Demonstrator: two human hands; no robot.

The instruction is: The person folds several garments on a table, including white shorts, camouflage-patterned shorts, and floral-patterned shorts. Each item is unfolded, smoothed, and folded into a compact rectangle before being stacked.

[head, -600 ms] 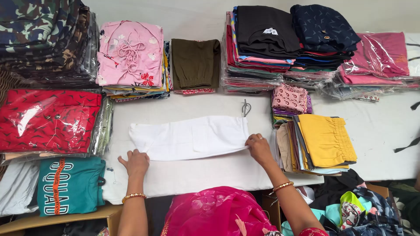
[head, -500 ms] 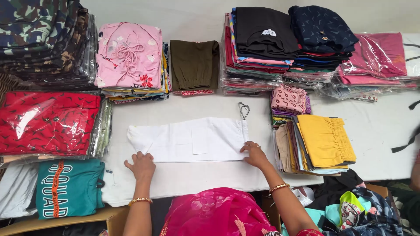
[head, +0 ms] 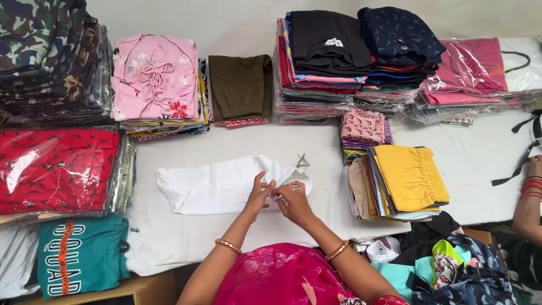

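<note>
Desk (head: 237,237) among clothing stacks: hands, earlier apart, now meet; left hand (head: 261,191), right hand (head: 291,199) pinch white garment (head: 214,186) end, folding underway.

Can't really tell what the hands are pinching at the right end of the white garment (head: 220,185), the fingers cover it. The small metal thing (head: 302,160) beside it is too tiny to identify. The teal shirt (head: 79,255) and camouflage stack (head: 42,51) run off the left edge.
</note>
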